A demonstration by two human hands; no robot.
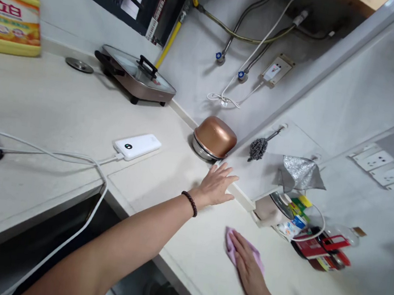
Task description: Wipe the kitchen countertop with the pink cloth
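My left hand (215,185), with a dark beaded bracelet at the wrist, reaches over the white countertop (164,182) with fingers spread and nothing in them. Just beyond its fingertips sits a copper-coloured pot (216,136), upside down on a steel bowl (202,149) in the corner. Lower right, my right hand (245,266) presses a pink cloth (231,245) flat against the counter. The cloth shows around the fingers and is partly hidden under the palm.
A white power bank (137,146) with a cable (84,156) lies on the left. Behind it stand an electric griddle (137,75) and a yellow detergent jug (12,10). A rice cooker (272,208) and several bottles and packets line the right wall, below a hanging scrubber (257,149).
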